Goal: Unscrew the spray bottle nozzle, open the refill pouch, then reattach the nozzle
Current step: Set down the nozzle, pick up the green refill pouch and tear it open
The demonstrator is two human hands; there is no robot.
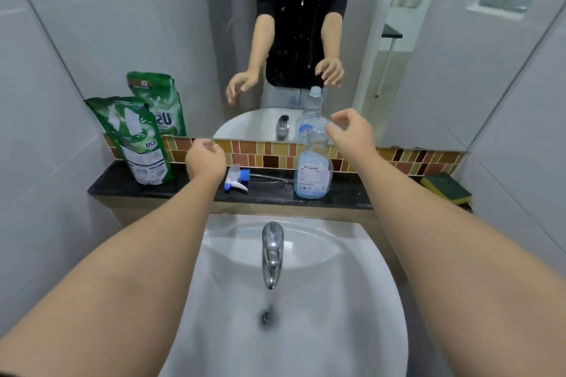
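Note:
A clear spray bottle [313, 168] with pale blue liquid stands upright on the dark ledge [116, 184], its neck bare. Its blue-and-white nozzle [236, 181] lies on the ledge to the left, dip tube pointing right toward the bottle. A green refill pouch [137, 139] leans upright at the ledge's left end. My left hand [205, 161] hovers between pouch and nozzle, fingers loosely curled, holding nothing. My right hand [350, 131] floats just right of the bottle's neck, fingers apart, not touching it.
A white basin [352, 285] with a chrome tap [271, 254] lies below the ledge. A yellow-green sponge [447, 188] rests at the ledge's right end. A mirror [122, 24] above the tile strip reflects a person, the pouch and the bottle. Grey tiled walls close in on both sides.

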